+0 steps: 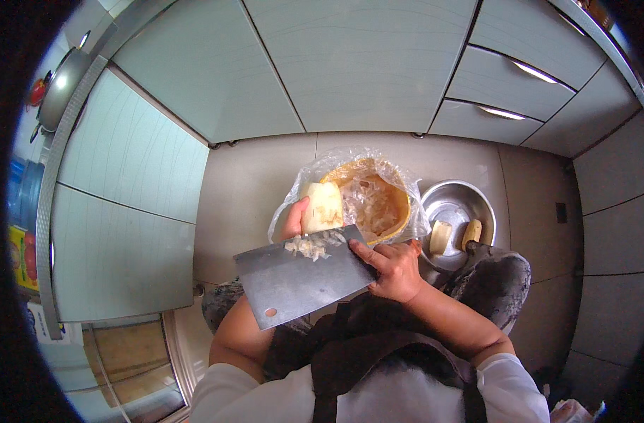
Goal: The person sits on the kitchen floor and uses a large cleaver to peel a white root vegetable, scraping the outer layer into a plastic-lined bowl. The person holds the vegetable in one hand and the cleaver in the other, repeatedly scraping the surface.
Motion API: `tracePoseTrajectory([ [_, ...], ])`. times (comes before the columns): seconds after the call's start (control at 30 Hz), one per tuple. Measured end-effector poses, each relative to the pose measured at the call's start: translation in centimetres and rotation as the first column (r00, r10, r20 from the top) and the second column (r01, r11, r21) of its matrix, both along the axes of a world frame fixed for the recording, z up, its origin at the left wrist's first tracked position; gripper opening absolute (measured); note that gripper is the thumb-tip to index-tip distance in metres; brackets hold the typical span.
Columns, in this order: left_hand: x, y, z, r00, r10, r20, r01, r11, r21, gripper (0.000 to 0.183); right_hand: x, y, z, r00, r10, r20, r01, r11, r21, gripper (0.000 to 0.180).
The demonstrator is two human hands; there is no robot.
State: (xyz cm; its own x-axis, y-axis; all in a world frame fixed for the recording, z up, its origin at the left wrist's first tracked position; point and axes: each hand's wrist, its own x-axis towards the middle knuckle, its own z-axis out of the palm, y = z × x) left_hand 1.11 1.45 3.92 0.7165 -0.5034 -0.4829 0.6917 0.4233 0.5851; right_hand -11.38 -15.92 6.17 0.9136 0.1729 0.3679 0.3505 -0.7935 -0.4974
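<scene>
My left hand (294, 219) grips a thick, pale, mostly peeled piece of root vegetable (323, 205), likely lotus root, with brownish marks low on its side. My right hand (398, 269) holds a broad steel cleaver (311, 288), its index finger laid on the blade; the handle is hidden. Wet pale peelings (312, 246) cling along the blade's far edge, close to the root. Just beyond the blade stands a yellow bin (408, 214) lined with a clear plastic bag (295, 198), with scraps inside.
Right of the bin, a stainless steel basin (491, 211) on the tiled floor holds two root pieces, one pale (440, 238) and one browner (471, 232). My knee (494, 275) is against its near side. Cabinet fronts (364, 69) rise ahead and at left. A pan (63, 87) sits on the left counter.
</scene>
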Motion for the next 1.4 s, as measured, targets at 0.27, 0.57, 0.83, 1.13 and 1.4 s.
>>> tracePoseTrajectory([
  [0.27,-0.7,0.8,-3.4,0.994,0.107,-0.008,-0.107,0.987,-0.115,0.046,2.2,-1.2,-2.1,0.926,-0.230,-0.299,0.259,0.964,0.060,0.055],
  [0.57,1.2,1.6,-2.6,0.978,-0.184,0.102,0.205,0.944,-0.259,0.058,0.6,0.3,-1.3,1.000,-0.009,0.005,0.006,0.927,0.375,0.058],
  [0.83,0.2,0.8,0.4,0.987,-0.056,0.148,0.067,0.995,-0.074,0.058,-0.1,0.4,0.8,0.984,0.132,0.121,-0.148,0.980,0.134,0.065],
  [1.13,0.1,1.0,0.2,0.971,-0.173,0.163,0.169,0.985,0.038,0.064,-0.1,0.4,1.1,0.975,0.180,0.130,-0.202,0.961,0.188,0.062],
  [1.4,0.0,0.8,-0.2,0.989,-0.090,0.119,0.086,0.996,0.040,0.064,-0.4,0.7,1.4,0.981,0.178,0.082,-0.188,0.973,0.136,0.065],
])
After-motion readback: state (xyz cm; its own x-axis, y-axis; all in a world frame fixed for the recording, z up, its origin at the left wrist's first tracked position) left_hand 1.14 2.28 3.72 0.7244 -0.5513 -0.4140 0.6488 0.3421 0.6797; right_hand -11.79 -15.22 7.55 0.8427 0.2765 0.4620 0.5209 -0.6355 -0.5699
